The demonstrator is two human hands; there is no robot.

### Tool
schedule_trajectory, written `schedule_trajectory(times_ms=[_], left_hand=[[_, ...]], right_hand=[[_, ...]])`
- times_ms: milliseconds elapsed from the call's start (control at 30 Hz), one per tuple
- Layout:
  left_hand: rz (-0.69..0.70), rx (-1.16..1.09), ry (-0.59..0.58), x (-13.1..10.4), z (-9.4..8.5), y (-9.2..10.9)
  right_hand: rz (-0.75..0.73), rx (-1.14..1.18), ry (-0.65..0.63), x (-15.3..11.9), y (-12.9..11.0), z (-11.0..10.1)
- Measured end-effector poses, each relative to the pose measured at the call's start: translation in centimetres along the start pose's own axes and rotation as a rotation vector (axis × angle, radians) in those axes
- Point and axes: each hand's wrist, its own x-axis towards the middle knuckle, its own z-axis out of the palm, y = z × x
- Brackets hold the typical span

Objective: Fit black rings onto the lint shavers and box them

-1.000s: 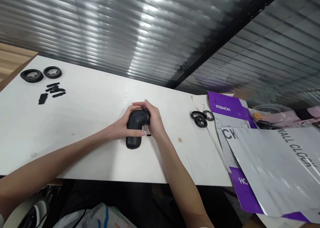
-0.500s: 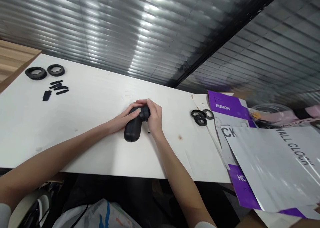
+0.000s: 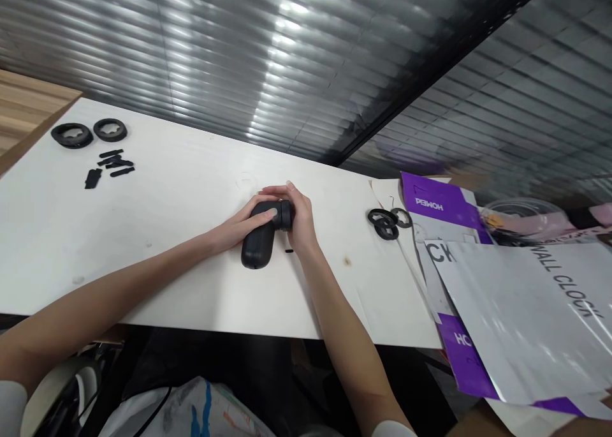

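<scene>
A black handheld device [image 3: 258, 245], with a thick rounded handle and a short round head, lies at the middle of the white table [image 3: 191, 284]. I cannot make out its exact kind. My left hand [image 3: 239, 228] is closed around its upper part, the thumb pressed on top near the head. My right hand [image 3: 301, 219] wraps the head end from the right, and its fingers meet the left hand's fingers on the far side. Part of the head is hidden by the fingers. A small black strip [image 3: 289, 251] lies beside the right wrist.
Two thick black rings [image 3: 71, 136] and several small black pieces [image 3: 116, 161] lie at the far left. Thinner black rings [image 3: 386, 229] sit at the right, near purple and white printed cardboard sheets [image 3: 516, 309]. A corrugated metal wall [image 3: 215, 54] borders the table's back.
The view has shifted slightly. The device's head shows more between my hands, and the small strip beside the right wrist is more exposed. Both hands keep their hold.
</scene>
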Motion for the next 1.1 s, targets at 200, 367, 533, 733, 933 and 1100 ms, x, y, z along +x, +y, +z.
schedule_trajectory(times_ms=[200, 367, 533, 733, 933, 1100], left_hand=[[0.063, 0.048, -0.001, 0.0, -0.2, -0.4], [-0.077, -0.063, 0.057, 0.0, -0.2, -0.6], [-0.021, -0.099, 0.126, -0.2, 0.1, -0.4], [-0.062, -0.125, 0.162, -0.4, 0.4, 0.1], [-0.073, -0.185, 0.164, -0.7, 0.6, -0.1], [-0.111, -0.284, 0.181, -1.0, 1.1, 0.0]], right_hand=[[0.159, 0.045, -0.006, 0.0, 0.1, 0.7], [0.171, 0.044, 0.013, 0.1, 0.8, 1.1], [0.017, 0.014, 0.022, 0.0, 1.0, 1.6], [-0.049, -0.116, -0.014, -0.4, 0.2, 1.8], [-0.048, -0.128, 0.013, -0.5, 0.8, 1.6], [-0.028, -0.012, -0.018, -0.8, 1.3, 1.7]])
